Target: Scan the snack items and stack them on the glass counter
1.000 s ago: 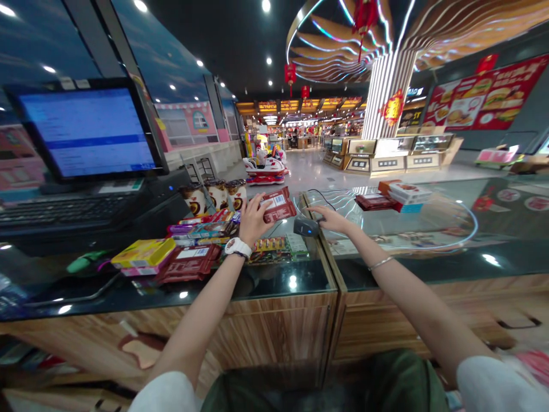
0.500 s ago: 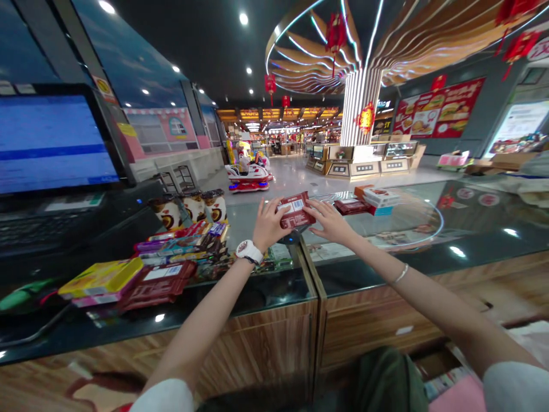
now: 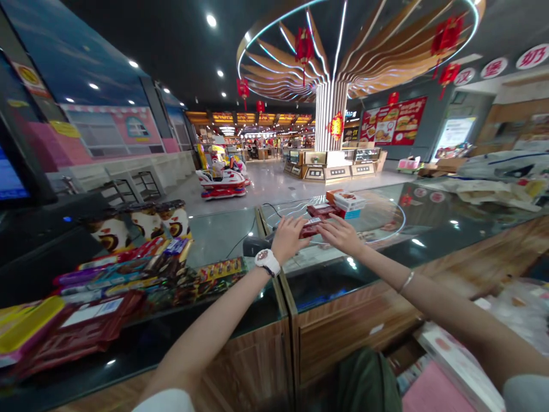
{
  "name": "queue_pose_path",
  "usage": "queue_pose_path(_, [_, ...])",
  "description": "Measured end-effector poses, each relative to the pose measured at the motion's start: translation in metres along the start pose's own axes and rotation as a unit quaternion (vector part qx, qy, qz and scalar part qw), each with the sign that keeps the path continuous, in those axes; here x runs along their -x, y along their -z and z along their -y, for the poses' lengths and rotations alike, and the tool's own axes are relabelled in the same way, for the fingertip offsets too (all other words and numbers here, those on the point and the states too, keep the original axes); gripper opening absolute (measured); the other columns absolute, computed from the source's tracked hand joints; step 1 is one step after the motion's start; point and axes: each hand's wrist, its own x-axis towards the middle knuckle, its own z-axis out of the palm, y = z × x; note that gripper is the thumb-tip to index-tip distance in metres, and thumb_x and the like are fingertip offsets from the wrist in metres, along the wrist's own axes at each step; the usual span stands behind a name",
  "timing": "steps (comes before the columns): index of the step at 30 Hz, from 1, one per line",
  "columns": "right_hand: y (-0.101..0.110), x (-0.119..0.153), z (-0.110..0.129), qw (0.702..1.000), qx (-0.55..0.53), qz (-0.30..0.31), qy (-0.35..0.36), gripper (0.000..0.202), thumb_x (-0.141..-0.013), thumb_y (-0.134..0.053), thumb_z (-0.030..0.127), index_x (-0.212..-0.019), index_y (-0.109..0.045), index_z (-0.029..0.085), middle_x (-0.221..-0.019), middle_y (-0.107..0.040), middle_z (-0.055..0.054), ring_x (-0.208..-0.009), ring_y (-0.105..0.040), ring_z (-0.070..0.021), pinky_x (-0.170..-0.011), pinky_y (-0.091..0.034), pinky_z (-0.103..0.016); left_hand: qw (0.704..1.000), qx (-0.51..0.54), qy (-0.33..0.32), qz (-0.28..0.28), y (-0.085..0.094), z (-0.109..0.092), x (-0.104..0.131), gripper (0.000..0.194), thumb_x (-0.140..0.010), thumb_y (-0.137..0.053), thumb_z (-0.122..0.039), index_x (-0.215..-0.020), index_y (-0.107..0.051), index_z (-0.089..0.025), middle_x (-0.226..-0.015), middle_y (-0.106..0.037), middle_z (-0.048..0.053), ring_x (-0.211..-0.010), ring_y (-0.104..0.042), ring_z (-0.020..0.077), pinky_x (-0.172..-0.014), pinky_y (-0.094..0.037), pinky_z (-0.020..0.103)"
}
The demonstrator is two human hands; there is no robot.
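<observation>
Between my two hands is a dark red packet [image 3: 310,227] with a white label, held low over the glass counter. My left hand [image 3: 290,239], below a white watch, grips its left end. At its right end my right hand [image 3: 341,233] has its fingers closed on the edge. Just behind it lie other dark red packets [image 3: 322,210], beside a stack of white, blue and orange boxes [image 3: 349,201]. A black device [image 3: 256,246] with a cable sits left of my left hand, partly hidden by it.
At the left are more dark red packets [image 3: 86,332], a yellow box [image 3: 30,326], many colourful snack bars [image 3: 128,266] and several patterned cups [image 3: 146,220]. A monitor [image 3: 12,177] stands at the far left. Plastic bags [image 3: 506,166] lie at the right end of the counter.
The view has turned to the right. Both hands have carried the packet closer to the packets and boxes on the right, and it is now tilted flatter.
</observation>
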Motion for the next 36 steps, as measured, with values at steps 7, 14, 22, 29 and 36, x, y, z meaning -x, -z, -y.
queue_pose_path(7, [-0.009,0.018,-0.034,0.999,0.037,-0.019,-0.025,0.024,-0.103,-0.045,0.018,-0.110,-0.068,0.021,-0.105,-0.075,-0.004,-0.098,-0.067,-0.0140,-0.113,-0.043,-0.042,0.997,-0.058,-0.052,-0.011,-0.033,-0.011,-0.028,0.023,-0.095,-0.054,-0.016,-0.114,-0.065,-0.021,-0.115,-0.073,0.007,-0.106,-0.066,0.0224,-0.099,-0.049,0.039])
queue_pose_path(14, [-0.023,0.003,-0.059,0.981,0.092,0.096,-0.137,0.023,-0.099,-0.046,0.017,-0.103,-0.068,0.018,-0.094,-0.071,-0.008,-0.089,-0.060,-0.0204,-0.085,-0.042,-0.035,0.994,-0.080,-0.066,-0.043,-0.055,-0.007,-0.073,0.022,-0.095,-0.052,-0.017,-0.106,-0.071,-0.022,-0.100,-0.074,0.007,-0.101,-0.064,0.0245,-0.103,-0.044,0.044])
queue_pose_path(22, [-0.055,-0.010,-0.071,0.942,0.124,0.144,-0.277,0.021,-0.099,-0.046,0.016,-0.097,-0.068,0.017,-0.102,-0.069,-0.012,-0.093,-0.054,-0.0246,-0.082,-0.033,-0.036,0.995,-0.079,-0.013,-0.061,-0.099,-0.006,-0.109,0.024,-0.095,-0.050,-0.015,-0.105,-0.071,-0.022,-0.102,-0.071,0.009,-0.104,-0.062,0.0249,-0.105,-0.042,0.044])
queue_pose_path(29, [-0.082,-0.003,-0.088,0.921,0.100,0.180,-0.329,0.023,-0.098,-0.045,0.017,-0.101,-0.068,0.017,-0.104,-0.068,-0.013,-0.097,-0.055,-0.0253,-0.085,-0.031,-0.036,0.996,-0.019,0.025,-0.079,-0.131,0.005,-0.124,0.030,-0.094,-0.048,-0.013,-0.105,-0.073,-0.026,-0.107,-0.072,0.006,-0.108,-0.061,0.0242,-0.114,-0.036,0.048])
queue_pose_path(36, [-0.101,-0.006,-0.103,0.915,0.081,0.206,-0.338,0.026,-0.098,-0.043,0.017,-0.103,-0.068,0.017,-0.108,-0.067,-0.014,-0.098,-0.057,-0.0246,-0.084,-0.032,-0.036,0.996,0.037,0.057,-0.065,-0.141,0.019,-0.126,0.035,-0.094,-0.049,-0.017,-0.114,-0.072,-0.032,-0.117,-0.074,0.002,-0.109,-0.061,0.0252,-0.117,-0.033,0.053])
